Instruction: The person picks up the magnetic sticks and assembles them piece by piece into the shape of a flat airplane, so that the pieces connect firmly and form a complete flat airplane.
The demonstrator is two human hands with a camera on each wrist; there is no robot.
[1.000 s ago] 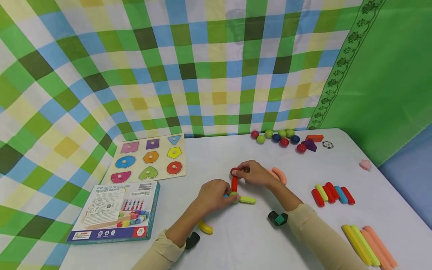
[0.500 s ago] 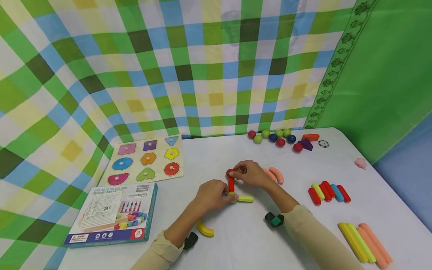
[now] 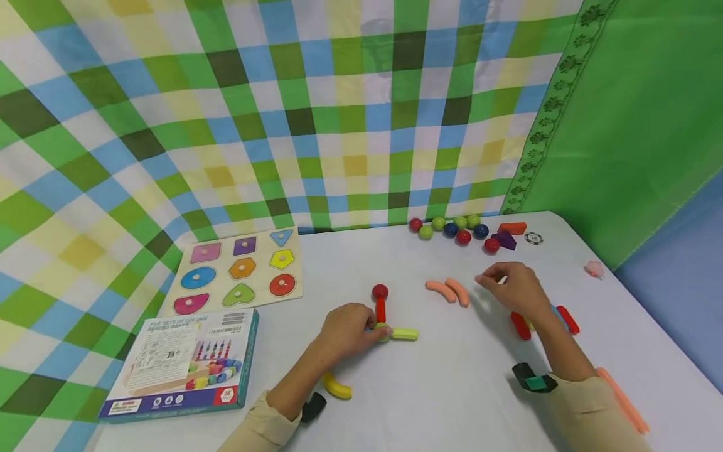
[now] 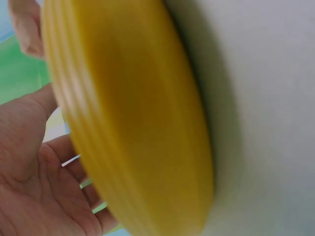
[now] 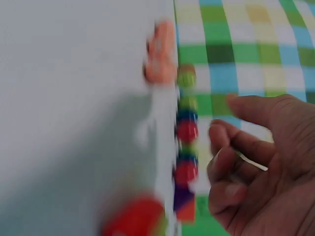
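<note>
At the left hand (image 3: 350, 329): round lime-green ball (image 3: 381, 325), slim red stick (image 3: 381, 310), straight pale-lime stick (image 3: 405, 334). Left of the right hand (image 3: 516, 289): two curved salmon-pink pieces (image 3: 458, 292). Beyond both: blue, green, yellow, white checked cloth (image 3: 339, 125).

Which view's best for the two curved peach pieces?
Head: both curved peach pieces show whole, clear and unobstructed. Right wrist shows them blurred and overlapping; left wrist doesn't show them.

We count two hands (image 3: 513, 290), nine balls (image 3: 463, 237) at the back (four green), two curved pink pieces (image 3: 457, 292), nine puzzle shapes (image 3: 282, 285), one box (image 3: 181, 361).
</note>
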